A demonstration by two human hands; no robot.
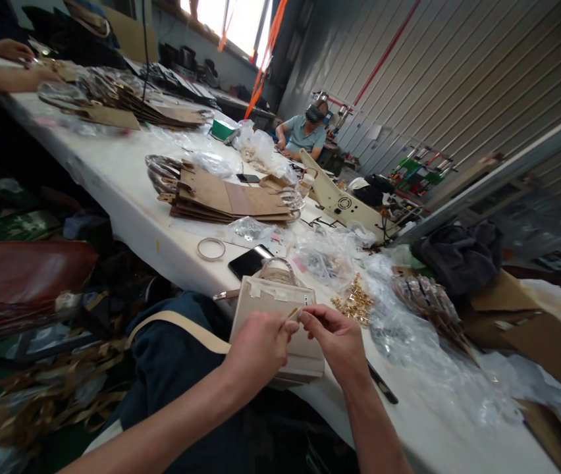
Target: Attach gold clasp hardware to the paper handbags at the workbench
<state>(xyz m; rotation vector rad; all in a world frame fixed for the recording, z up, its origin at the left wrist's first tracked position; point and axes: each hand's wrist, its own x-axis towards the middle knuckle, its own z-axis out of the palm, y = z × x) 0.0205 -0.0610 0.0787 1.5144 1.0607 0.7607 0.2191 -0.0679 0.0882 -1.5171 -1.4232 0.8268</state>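
My left hand (259, 343) and my right hand (334, 334) meet above a pale beige boxy bag (273, 293) at the table's near edge. The fingers of both are closed in a pinch. Between them shows a small, thin, yellowish-and-clear piece (294, 313), too small to name. A clear curved handle (280, 264) rises behind the bag. A cream strap (182, 321) runs from the bag's left side across my lap. To the right of my right hand lies a heap of gold-coloured metal fittings (357, 303).
A black phone (249, 261) and a roll of tape (211, 249) lie beyond the bag. Further back are stacked brown bag panels (226, 194) and a cream machine (342, 197). Plastic bags (423, 349) cover the right side. A co-worker (305, 131) sits opposite; another person's hands (18, 62) work at far left.
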